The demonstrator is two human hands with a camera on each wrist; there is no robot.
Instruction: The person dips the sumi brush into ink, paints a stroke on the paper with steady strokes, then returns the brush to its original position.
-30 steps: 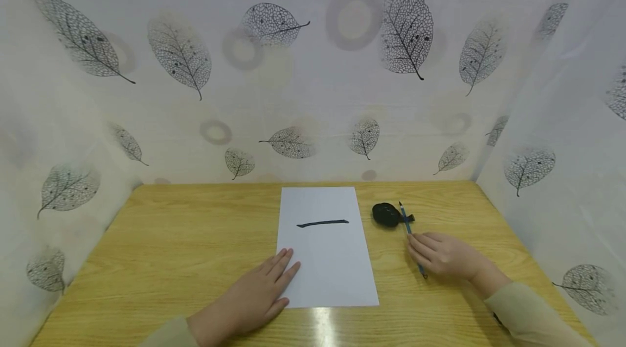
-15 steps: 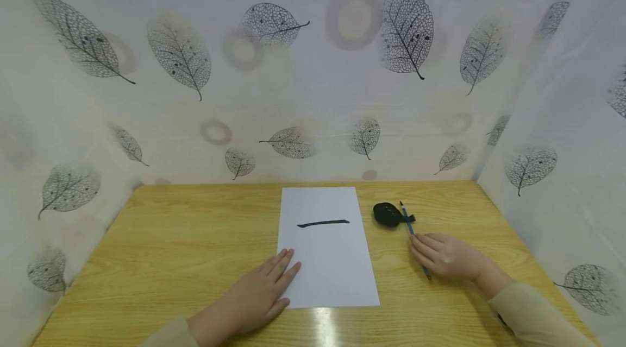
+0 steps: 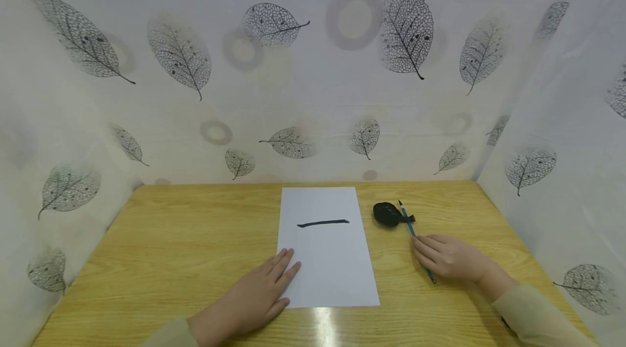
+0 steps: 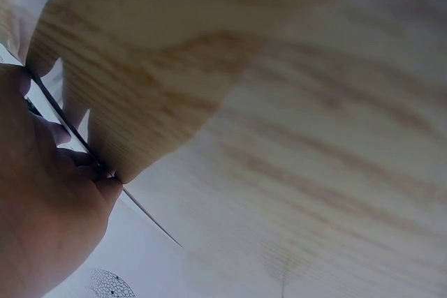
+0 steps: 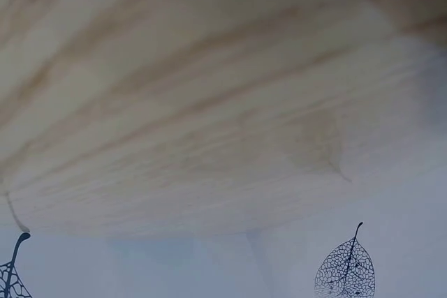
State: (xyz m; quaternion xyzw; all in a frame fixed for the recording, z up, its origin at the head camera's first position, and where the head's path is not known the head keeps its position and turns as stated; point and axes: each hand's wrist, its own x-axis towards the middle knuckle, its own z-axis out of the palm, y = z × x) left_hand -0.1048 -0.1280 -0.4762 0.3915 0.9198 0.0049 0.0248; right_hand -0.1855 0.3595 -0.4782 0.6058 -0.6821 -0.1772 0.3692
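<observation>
My left hand (image 3: 256,294) rests with extended fingers on the lower left edge of a white sheet of paper (image 3: 332,260); the left wrist view shows this hand (image 4: 59,200) at the paper's thin edge. A thick black stroke (image 3: 323,223) runs across the upper half of the sheet. Right of the paper, my right hand (image 3: 452,257) holds a slim blue brush (image 3: 407,221) near its lower end. The brush's dark tip points away from me, its shaft passing over the short handle of a small black dish (image 3: 386,214). The right wrist view does not show the hand.
All this lies on a wood-grain table (image 3: 195,227). A pale cloth with leaf prints (image 3: 313,92) hangs behind it and along both sides. Light glares off the table (image 3: 323,325) just in front of the paper.
My right hand has shifted slightly to the right and towards me, swinging the brush's lower end the same way while its tip stays near the dish handle. My left hand and the paper stay put.
</observation>
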